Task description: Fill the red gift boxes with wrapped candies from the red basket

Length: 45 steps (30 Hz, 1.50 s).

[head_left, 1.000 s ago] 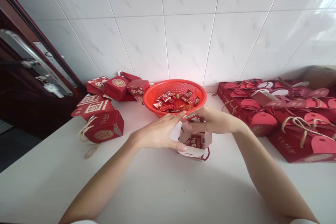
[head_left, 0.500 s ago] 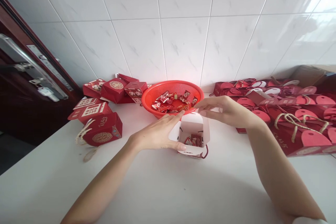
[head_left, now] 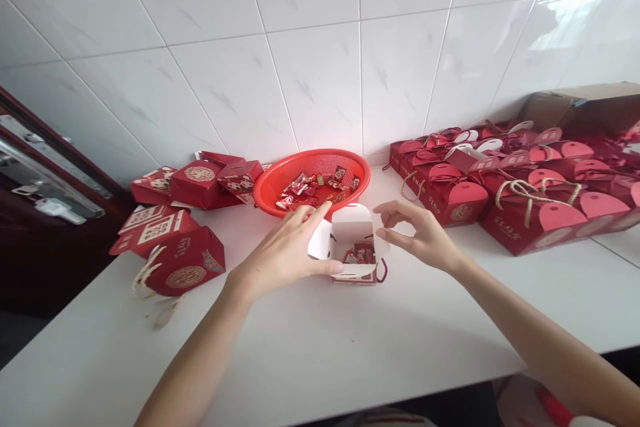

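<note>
An open gift box (head_left: 354, 271) with white inner flaps stands in the middle of the table, wrapped candies (head_left: 364, 253) showing inside and a dark red cord at its right. My left hand (head_left: 287, 247) rests against its left side, fingers spread, thumb on the front flap. By the right flap is my right hand (head_left: 417, 233), its fingers curved and apart, with nothing visible between them. Behind the box sits a red plastic basket (head_left: 313, 159) holding several wrapped candies (head_left: 305, 188).
Several red boxes (head_left: 185, 267) lie at the left. Rows of closed red boxes (head_left: 457, 197) with cord handles fill the right, a cardboard carton (head_left: 555, 107) behind them. A tiled wall (head_left: 320, 80) bounds the white table (head_left: 300, 353); a dark door (head_left: 40, 247) stands far left.
The view has turned toward the right. My right hand has moved from above the basket's right rim down beside the box's right flap. My left hand keeps its place on the box.
</note>
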### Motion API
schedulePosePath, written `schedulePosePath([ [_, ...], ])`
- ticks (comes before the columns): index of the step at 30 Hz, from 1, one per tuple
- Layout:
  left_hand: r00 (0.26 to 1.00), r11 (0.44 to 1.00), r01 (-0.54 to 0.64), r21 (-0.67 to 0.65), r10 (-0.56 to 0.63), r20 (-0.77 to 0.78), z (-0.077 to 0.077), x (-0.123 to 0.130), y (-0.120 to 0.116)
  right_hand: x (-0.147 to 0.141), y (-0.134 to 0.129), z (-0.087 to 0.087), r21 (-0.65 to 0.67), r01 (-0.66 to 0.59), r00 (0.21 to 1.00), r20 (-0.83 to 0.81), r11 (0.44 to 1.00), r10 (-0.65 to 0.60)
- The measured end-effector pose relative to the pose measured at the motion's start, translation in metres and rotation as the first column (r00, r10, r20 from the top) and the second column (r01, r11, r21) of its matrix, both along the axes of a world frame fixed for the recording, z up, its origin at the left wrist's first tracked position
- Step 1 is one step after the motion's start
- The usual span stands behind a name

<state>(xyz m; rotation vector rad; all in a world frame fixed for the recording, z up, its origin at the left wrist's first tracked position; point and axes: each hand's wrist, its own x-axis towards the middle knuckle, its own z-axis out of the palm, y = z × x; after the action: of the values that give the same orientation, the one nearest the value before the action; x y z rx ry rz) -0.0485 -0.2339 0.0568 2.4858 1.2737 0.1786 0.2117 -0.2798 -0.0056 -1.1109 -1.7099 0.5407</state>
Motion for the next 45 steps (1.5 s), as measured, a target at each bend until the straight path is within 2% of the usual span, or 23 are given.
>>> schedulePosePath([
  [3, 0.998, 1.000, 0.008, -0.002, -0.008, 0.064, -0.001, 0.004, -0.005, -0.011, 0.001, -0.011, 0.064, 0.014, 0.998, -0.064, 0.998, -0.010],
  [9, 0.959, 0.980, 0.176, -0.097, -0.148, 0.240, -0.011, 0.014, -0.003, -0.024, 0.000, -0.027, 0.011, -0.084, 0.996, -0.042, 0.996, 0.084],
  [14, 0.944, 0.945, 0.254, -0.208, -0.195, 0.267, -0.014, 0.011, 0.010, -0.021, -0.001, -0.036, 0.008, -0.112, 0.993, -0.025, 0.994, 0.112],
  [17, 0.943, 0.951, 0.236, -0.200, -0.174, 0.284, -0.015, 0.010, 0.014, -0.019, -0.001, -0.039, 0.012, -0.129, 0.991, -0.027, 0.992, 0.129],
  [21, 0.964, 0.999, 0.044, -0.012, -0.039, 0.265, -0.022, 0.013, 0.014, -0.019, -0.004, -0.040, 0.019, -0.127, 0.992, -0.024, 0.992, 0.128],
  [23, 0.973, 1.000, 0.006, 0.012, -0.009, 0.230, -0.026, 0.016, 0.013, -0.018, -0.007, -0.039, 0.031, -0.124, 0.992, -0.028, 0.992, 0.125],
  [28, 0.948, 0.980, 0.163, -0.110, -0.125, 0.291, -0.034, 0.024, 0.010, -0.018, -0.016, -0.038, 0.006, -0.085, 0.981, -0.172, 0.996, 0.085],
  [31, 0.925, 0.980, 0.183, -0.078, -0.144, 0.352, -0.037, 0.028, 0.008, -0.016, -0.015, -0.036, -0.022, 0.049, 0.965, -0.256, 0.999, -0.053],
  [33, 0.923, 0.984, 0.165, -0.072, -0.128, 0.363, -0.038, 0.029, 0.008, -0.014, -0.012, -0.035, -0.072, 0.163, 0.950, -0.259, 0.984, -0.176],
  [35, 0.925, 0.979, 0.188, -0.084, -0.148, 0.351, -0.037, 0.029, 0.007, -0.010, -0.007, -0.035, -0.156, 0.224, 0.943, -0.213, 0.962, -0.254],
  [38, 0.932, 0.967, 0.244, -0.078, -0.211, 0.294, -0.035, 0.028, 0.007, -0.005, -0.001, -0.036, -0.295, 0.226, 0.961, -0.091, 0.929, -0.262],
  [42, 0.950, 0.972, 0.227, -0.052, -0.210, 0.233, -0.036, 0.027, 0.006, -0.001, 0.004, -0.040, -0.438, 0.087, 0.993, -0.034, 0.895, -0.114],
  [45, 0.960, 0.977, 0.189, -0.098, -0.162, 0.229, -0.037, 0.026, 0.005, 0.001, 0.005, -0.040, -0.529, -0.086, 0.989, -0.150, 0.844, 0.007],
])
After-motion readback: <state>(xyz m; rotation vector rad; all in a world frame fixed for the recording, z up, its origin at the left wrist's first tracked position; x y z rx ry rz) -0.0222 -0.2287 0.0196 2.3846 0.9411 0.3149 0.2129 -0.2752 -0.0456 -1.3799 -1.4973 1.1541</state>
